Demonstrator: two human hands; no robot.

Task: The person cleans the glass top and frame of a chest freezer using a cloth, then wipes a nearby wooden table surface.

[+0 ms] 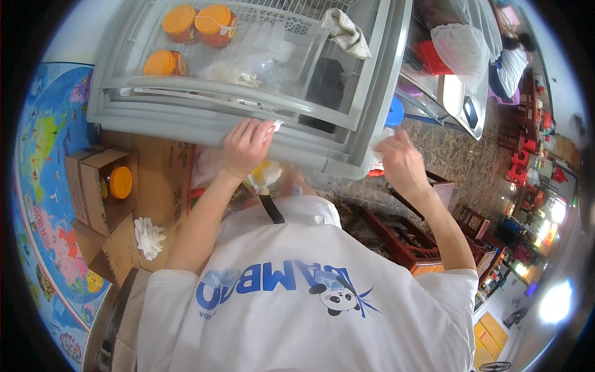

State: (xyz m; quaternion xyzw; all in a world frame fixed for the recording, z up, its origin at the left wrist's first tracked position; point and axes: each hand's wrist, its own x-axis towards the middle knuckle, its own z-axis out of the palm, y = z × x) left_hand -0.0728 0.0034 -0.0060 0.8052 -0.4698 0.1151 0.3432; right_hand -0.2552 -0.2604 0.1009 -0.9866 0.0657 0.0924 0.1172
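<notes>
My left hand (248, 144) rests on the front edge of a grey glass-topped cabinet (214, 125), its fingers closed on a white tissue or cloth (278, 124) that pokes out beside them. Just above it runs the cabinet's curved handle bar (232, 93). My right hand (403, 160) is blurred at the cabinet's right corner, fingers curled. Something whitish lies by its fingertips; whether it is held I cannot tell. Several jars with orange lids (213, 19), clear plastic bags (246, 60) and a folded pale cloth (346, 32) are on or behind the glass.
At left stand an open cardboard box (100, 186) holding orange-lidded jars and a white crumpled glove or cloth (149, 238). A metal table (479, 118) with a phone (470, 111) is at right. Wooden chairs (399, 237) stand behind my right arm; a seated person (509, 69) is farther off.
</notes>
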